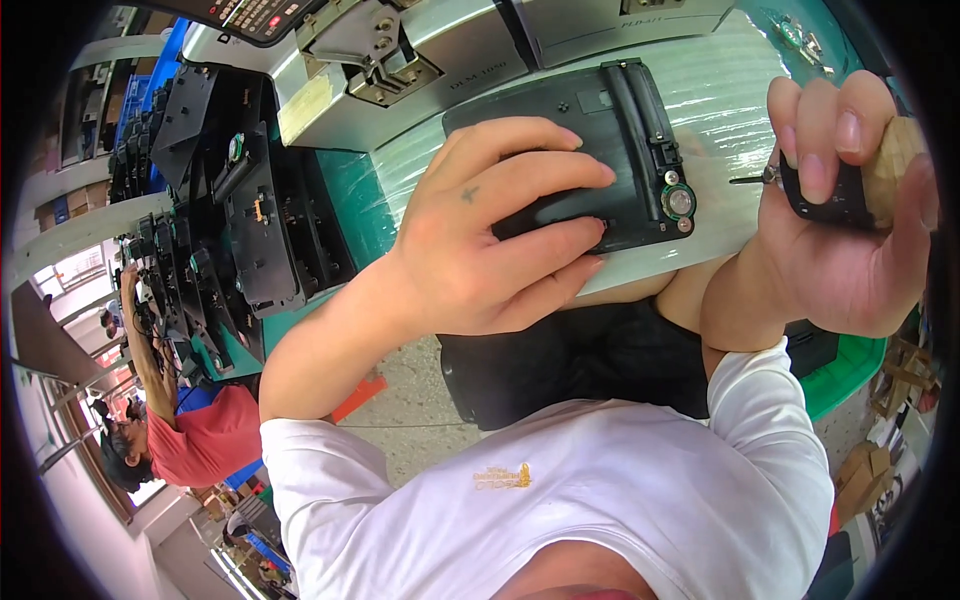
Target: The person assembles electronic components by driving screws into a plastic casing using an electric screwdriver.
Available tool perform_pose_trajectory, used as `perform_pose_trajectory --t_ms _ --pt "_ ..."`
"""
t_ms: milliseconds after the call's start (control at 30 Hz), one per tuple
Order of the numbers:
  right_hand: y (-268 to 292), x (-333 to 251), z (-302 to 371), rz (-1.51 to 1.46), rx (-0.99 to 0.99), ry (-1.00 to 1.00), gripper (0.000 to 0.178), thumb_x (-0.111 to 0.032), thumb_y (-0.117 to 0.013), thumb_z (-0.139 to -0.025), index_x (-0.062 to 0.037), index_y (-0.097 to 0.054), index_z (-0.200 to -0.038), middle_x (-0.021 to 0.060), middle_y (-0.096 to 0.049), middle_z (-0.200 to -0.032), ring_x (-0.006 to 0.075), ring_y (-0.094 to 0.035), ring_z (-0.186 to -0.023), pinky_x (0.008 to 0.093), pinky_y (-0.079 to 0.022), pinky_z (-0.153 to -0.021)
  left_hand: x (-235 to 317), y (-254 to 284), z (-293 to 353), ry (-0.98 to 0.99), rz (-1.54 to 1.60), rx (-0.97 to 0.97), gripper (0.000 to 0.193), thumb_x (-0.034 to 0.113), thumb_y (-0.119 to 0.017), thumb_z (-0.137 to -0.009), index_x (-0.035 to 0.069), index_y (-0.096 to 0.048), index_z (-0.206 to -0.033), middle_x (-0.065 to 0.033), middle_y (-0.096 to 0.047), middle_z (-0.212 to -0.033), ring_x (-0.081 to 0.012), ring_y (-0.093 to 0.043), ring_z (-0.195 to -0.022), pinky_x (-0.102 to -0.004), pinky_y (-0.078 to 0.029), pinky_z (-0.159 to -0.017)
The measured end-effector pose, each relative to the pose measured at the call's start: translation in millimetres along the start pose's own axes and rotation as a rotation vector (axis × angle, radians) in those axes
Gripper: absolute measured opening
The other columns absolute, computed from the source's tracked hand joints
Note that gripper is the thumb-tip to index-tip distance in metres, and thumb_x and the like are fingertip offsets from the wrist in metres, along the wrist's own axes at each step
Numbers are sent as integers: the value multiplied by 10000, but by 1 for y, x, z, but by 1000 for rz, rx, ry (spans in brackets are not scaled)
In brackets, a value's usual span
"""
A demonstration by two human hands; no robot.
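A black plastic housing (640, 150) lies on the pale wrapped work surface in front of me. It has a long ridge along its right side and a small round green-and-silver part (679, 201) at its lower right corner. My left hand (500, 225) rests palm down over the left part of the housing, fingers spread and fingertips touching it. Raised at the right, my right hand (840, 200) is closed round what looks like an electric screwdriver (836, 192), with a dark nose and tan body. Its thin dark bit points left, apart from the housing.
Grey machines (440, 90) stand along the far side. Several black housings (275, 215) are stacked on the green bench at left. Small round parts (795, 38) lie at the far right. A green bin (845, 375) sits below my right arm. A person in red (205, 440) works at left.
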State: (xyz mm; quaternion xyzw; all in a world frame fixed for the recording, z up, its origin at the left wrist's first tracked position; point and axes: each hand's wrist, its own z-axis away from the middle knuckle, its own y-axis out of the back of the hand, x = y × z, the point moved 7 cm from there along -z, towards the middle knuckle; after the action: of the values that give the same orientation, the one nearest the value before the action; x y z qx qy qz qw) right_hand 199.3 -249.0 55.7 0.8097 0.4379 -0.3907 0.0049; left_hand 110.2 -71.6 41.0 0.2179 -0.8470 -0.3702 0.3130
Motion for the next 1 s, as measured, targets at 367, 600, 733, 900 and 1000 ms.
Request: perform_pose_trajectory --t_ms 367,600,733,900,1000 --pt "-8 -1 -9 65 -34 4 225 -259 -470 -975 -94 -554 -1104 77 -497 -970 122 -459 -740 339 -315 -746 -8 13 -3 18 35 126 274 93 -785 -669 42 -735 -934 -127 -687 -1025 -324 -625 -957 -379 -522 -827" --pt "-7 -5 -5 31 -28 13 234 -296 -456 -989 -117 -561 -1099 73 -502 -966 119 -465 -734 331 -314 -735 -15 14 -1 135 -197 179 230 4 -748 -718 83 -731 -933 -42 -663 -930 -235 -571 -830 -322 -466 -721" --pt "-3 0 -1 -29 14 13 272 -325 -438 -998 -113 -543 -1133 71 -501 -972 123 -469 -747 326 -311 -736 -14 13 -1 177 -275 189 227 1 -738 -738 75 -739 -952 -62 -645 -911 -221 -566 -814 -306 -458 -700" --pt "4 0 -1 -26 71 31 309 -355 -441 -1002 -73 -503 -1113 82 -494 -971 126 -466 -739 334 -314 -730 -18 10 -3 152 -175 202 215 5 -732 -728 57 -738 -937 -65 -626 -865 -217 -553 -764 -302 -443 -658" --pt "1 1 -3 -81 135 92 399 -416 -468 -996 -26 -483 -1082 88 -496 -947 124 -468 -697 309 -338 -685 -11 15 -7 80 -63 192 217 7 -742 -687 52 -741 -900 -54 -618 -842 -208 -546 -731 -300 -430 -628"
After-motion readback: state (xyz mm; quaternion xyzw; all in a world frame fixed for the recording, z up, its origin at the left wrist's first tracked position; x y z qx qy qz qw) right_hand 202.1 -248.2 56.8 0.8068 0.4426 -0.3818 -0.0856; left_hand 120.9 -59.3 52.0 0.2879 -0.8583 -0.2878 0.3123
